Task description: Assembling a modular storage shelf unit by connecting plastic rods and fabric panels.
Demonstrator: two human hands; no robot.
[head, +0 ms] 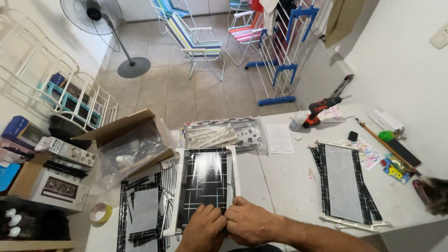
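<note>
— What sits in the containers?
— An open cardboard box (122,130), left of centre, holds crumpled clear plastic; a clear bag (224,133) holds white parts.
— And the hands?
— Left hand (203,228) and right hand (252,223) press closed on a black panel (205,179), bottom centre of the white desk (284,177). Folding chairs (196,42) stand on the tiled floor (158,88) above.

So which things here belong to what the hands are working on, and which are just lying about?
In hand:
left hand
right hand
black patterned panel in a white frame
bag of white parts
finished panel

Lying about:
red cordless drill
tape roll
standing fan
folding chairs
</note>
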